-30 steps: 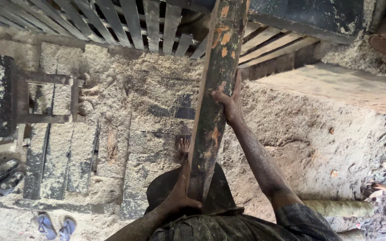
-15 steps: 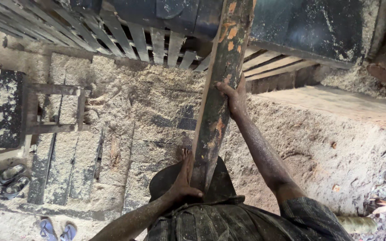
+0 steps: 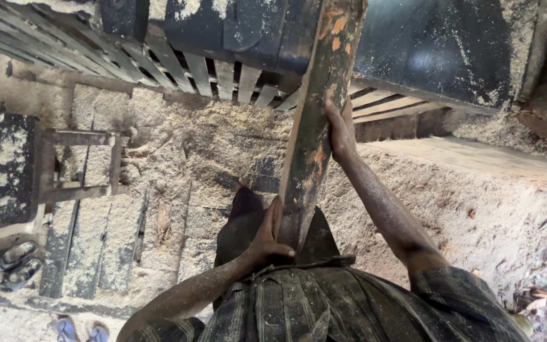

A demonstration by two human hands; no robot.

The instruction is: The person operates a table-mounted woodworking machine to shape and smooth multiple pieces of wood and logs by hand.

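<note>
The long dark wooden plank with orange patches of worn paint (image 3: 314,126) stands nearly on end in the centre of the view, its lower end at the person's waist and its upper end running out of the top edge of the frame, against the dark dusty machine body (image 3: 438,50).

The left hand (image 3: 267,237) is closed around the lower end of the plank, thumb across the near face, fingers wrapped on the left edge. The right hand (image 3: 340,130) is higher up, its grip closed on the right edge of the plank with the arm stretched out. Both forearms are dusted with sawdust.

Below the plank lies the person's dark checked garment (image 3: 324,304).

The sawdust-covered ground (image 3: 191,152) surrounds the standing position. Behind the plank, a row of slanted grey wooden slats (image 3: 178,60) runs under the machine body.

To the left, a small wooden frame (image 3: 80,164) rests on the sawdust beside a dark speckled slab (image 3: 1,164).

At the lower left, a pair of dark sandals (image 3: 14,263) and a pair of blue sandals (image 3: 77,329) lie on the ground, well apart from the plank.

To the right, a pale flat board (image 3: 476,158) lies on a raised bank. No container is visible.
</note>
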